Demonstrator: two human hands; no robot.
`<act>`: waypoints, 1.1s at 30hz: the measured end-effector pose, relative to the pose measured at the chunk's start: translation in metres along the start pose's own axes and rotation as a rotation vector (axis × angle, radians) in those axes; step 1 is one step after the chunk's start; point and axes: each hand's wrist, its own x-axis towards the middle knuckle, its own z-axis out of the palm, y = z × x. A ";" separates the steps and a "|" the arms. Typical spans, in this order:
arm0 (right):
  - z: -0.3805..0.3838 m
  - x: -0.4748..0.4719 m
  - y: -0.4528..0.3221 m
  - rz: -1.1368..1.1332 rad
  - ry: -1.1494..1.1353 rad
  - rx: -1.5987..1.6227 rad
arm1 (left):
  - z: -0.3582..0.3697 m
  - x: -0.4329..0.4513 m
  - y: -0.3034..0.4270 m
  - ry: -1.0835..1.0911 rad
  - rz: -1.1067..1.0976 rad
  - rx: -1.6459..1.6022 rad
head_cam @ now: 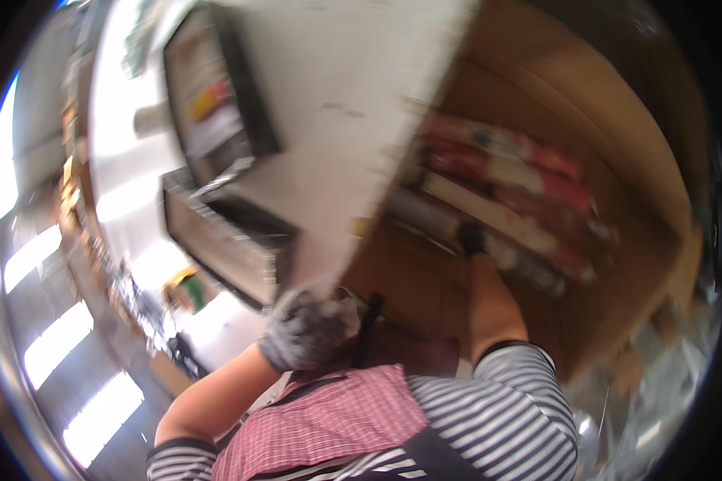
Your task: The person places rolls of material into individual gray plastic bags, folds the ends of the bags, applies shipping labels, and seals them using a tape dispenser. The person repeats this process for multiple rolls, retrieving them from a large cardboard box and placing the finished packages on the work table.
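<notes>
My right hand (473, 237), in a dark glove, reaches down into a large cardboard box (421, 264). It touches a long greyish wrapped roll (424, 210); blur hides whether the fingers grip it. Beside that roll lie a long pale-and-red package (493, 207) and several red-and-white packages (511, 162). My left hand (310, 327), wearing a grey knitted glove, is at the near end of a white table (337, 78), close to my body. Its fingers look curled beside something pale, but I cannot make out whether they hold it.
Two dark-rimmed open trays or boxes stand on the table, a farther one (256, 90) with coloured items inside and a nearer one (222, 246). A yellow-and-green roll (186, 290) sits near the table's left edge. Clear plastic wrapping (644, 409) lies at lower right.
</notes>
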 end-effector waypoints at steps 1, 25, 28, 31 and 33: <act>-0.018 0.049 -0.008 0.050 0.007 0.109 | -0.005 0.028 -0.026 0.032 0.160 0.072; -0.028 0.201 0.039 1.673 0.225 1.407 | 0.003 -0.035 -0.004 -0.395 -1.621 -1.767; -0.034 0.159 0.060 1.533 0.414 1.711 | 0.014 -0.045 -0.023 -0.540 -1.494 -1.594; -0.085 0.114 0.017 1.185 0.478 2.128 | 0.003 -0.021 -0.008 -0.365 -0.233 -0.309; -0.107 0.054 0.014 0.726 0.552 2.497 | 0.000 0.005 -0.011 -0.101 0.167 0.124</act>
